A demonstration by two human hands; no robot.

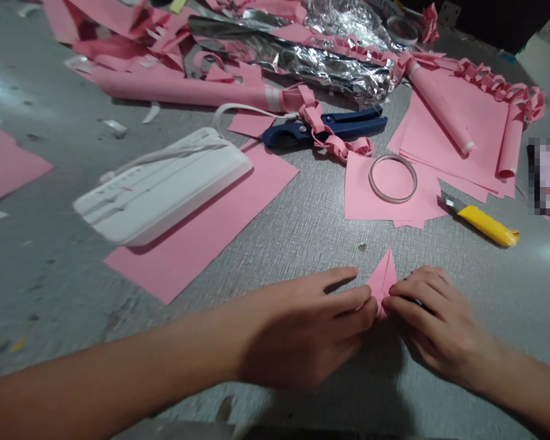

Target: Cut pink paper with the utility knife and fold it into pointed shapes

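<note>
1. Far left, at about 10 o'clock from the folded pink paper, a white device (165,189) lies aslant on a pink sheet (201,241), well apart from both hands.
2. The left hand (302,330) comes in from the left, its fingers pointing to about 2 o'clock. Its grip pinches the paper's lower left edge between thumb and finger; another finger juts free above.
3. The folded pink paper (385,272) sits on or just over the worktop (302,238), between the two sets of fingertips. Its long axis runs roughly from 6 to 12 o'clock, with the sharp tip at 12, beyond the fingers, and a crease down the middle.
4. Past that tip, near 12 o'clock, a tape ring (393,200) rests on small pink paper.
5. The right hand (444,330) reaches in towards 10 o'clock, its grip pinching the lower right edge. Neither hand is nearer: both touch the paper, their fingertips almost meeting.
6. At 2 o'clock from the paper lies a yellow cutter (486,225), its blade pointing towards 10.
</note>
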